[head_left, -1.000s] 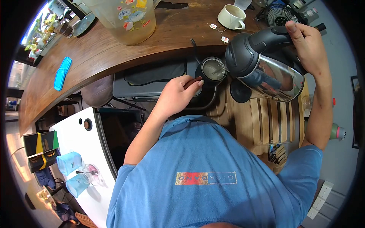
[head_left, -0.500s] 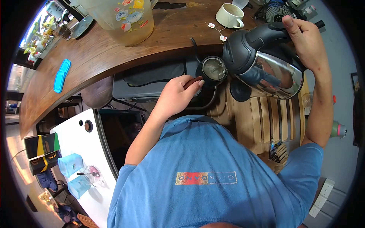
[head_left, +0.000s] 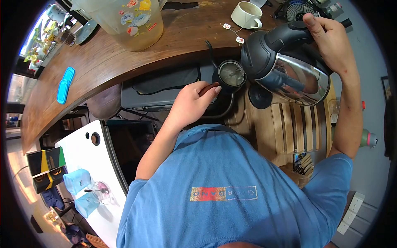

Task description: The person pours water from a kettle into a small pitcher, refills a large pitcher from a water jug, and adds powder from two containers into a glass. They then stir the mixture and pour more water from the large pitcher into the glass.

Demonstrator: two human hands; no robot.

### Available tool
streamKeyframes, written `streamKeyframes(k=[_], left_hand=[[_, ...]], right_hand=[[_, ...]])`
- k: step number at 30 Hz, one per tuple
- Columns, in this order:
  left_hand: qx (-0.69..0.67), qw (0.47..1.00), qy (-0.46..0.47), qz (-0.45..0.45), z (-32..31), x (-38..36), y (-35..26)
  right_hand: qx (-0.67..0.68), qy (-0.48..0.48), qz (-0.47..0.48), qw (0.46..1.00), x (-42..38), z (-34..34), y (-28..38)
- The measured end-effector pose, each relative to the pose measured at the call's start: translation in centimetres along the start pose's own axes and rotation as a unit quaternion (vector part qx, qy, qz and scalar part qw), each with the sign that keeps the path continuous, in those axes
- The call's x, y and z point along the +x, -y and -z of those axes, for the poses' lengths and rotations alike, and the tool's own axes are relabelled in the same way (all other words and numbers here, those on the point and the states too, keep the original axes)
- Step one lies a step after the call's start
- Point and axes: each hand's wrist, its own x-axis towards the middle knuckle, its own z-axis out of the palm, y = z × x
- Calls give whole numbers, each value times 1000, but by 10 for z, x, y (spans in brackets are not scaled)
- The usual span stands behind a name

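My right hand (head_left: 334, 46) is closed around the handle of a black and steel electric kettle (head_left: 297, 78). The kettle is tilted to the left, its spout at the rim of a small dark pot (head_left: 218, 76). Clear rippling liquid (head_left: 232, 75) shows inside the pot. My left hand (head_left: 193, 101) is closed on the pot's short brown handle (head_left: 208, 89). A round black base (head_left: 260, 97) lies just below the kettle. Behind the pot, a cream mug (head_left: 245, 15) with two tea bag tags (head_left: 239, 40) hanging out stands on the wooden counter (head_left: 186, 45).
A large flowered plastic pitcher (head_left: 124, 29) stands on the counter, with a blue lid-like piece (head_left: 65, 85) farther left. A small black fan (head_left: 300, 11) is at the back right. A slatted wooden rack (head_left: 285, 128) lies to my right, a white table (head_left: 82, 144) to my left.
The whole view has shifted slightly. Both hands keep their grips, and the kettle stays tilted at the pot's rim.
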Motion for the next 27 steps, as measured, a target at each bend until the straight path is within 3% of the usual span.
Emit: streamKeyframes(k=[27], left_hand=[[-17,1000,-11,9,-5,0,2]], right_hand=[[-16,-3,4,1000,-1,-1,3]])
